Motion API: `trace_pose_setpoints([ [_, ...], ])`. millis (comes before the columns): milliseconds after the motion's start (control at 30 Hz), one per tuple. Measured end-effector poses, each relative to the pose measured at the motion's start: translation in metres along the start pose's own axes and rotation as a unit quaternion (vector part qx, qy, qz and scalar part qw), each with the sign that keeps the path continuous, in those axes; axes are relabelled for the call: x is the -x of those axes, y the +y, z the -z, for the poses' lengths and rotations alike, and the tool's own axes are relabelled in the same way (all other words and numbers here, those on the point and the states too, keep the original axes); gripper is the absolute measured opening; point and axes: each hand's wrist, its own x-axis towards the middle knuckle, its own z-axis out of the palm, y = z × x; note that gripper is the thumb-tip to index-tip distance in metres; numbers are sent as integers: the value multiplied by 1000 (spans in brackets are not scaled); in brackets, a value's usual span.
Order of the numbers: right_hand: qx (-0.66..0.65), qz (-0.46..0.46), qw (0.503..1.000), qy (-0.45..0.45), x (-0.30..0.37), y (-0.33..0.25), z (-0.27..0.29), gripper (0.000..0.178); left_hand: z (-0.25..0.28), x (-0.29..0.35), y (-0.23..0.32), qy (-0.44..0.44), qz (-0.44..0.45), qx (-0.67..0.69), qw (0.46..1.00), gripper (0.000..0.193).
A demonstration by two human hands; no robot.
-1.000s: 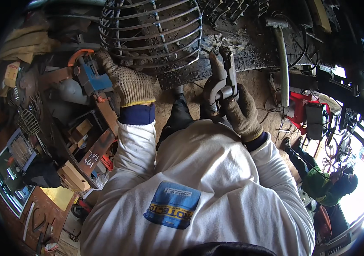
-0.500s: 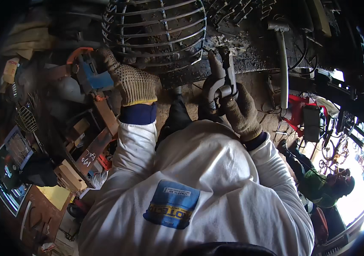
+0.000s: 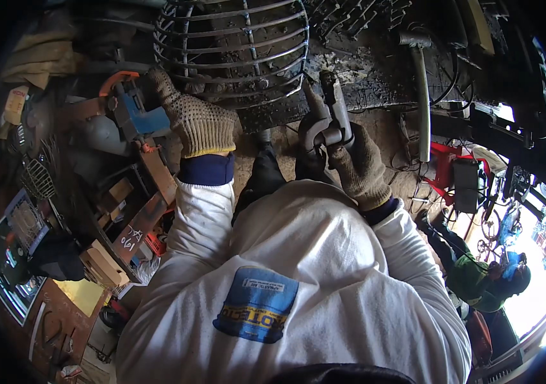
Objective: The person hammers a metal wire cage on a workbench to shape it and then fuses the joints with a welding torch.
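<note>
A round cage of bent metal rods (image 3: 247, 31) lies on the dark bench in front of me. My left hand (image 3: 204, 125), in a knitted work glove, is at the cage's near left rim. Its fingers close round the rods there and are partly hidden. My right hand (image 3: 364, 165), gloved too, grips a heavy grey two-jawed metal tool (image 3: 330, 115), whose exact kind I cannot make out. The tool's thick jaws point away from me, with their tips beside the cage's near right edge.
A hammer (image 3: 424, 96) hangs head up over the bench's front edge on the right. A blue and orange clamp-like tool (image 3: 142, 115) stands by my left hand. Many metal parts and boxes crowd the left. Another person in green (image 3: 477, 278) is at the far right, near bicycles.
The two-jawed tool has tilted and shifted slightly left in my right hand, its jaws turning a little. My left hand and the cage have barely moved.
</note>
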Motion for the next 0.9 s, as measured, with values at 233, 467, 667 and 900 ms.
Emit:
trace_pose_setpoints([
  [233, 15, 5, 1000, -6, 1, -2, 3, 54, 0, 5, 4, 0, -9, 2, 1000, 43],
  [467, 25, 9, 999, 20, 2, -11, -5, 46, 0, 4, 4, -3, -14, 1, 1000, 42],
  [667, 60, 53, 995, 52, 2, 7, -4, 46, -3, -2, 2, -7, -15, -2, 1000, 42],
  [900, 124, 25, 992, 10, 3, 4, 3, 54, -9, 2, 2, -8, -6, -4, 1000, 42],
])
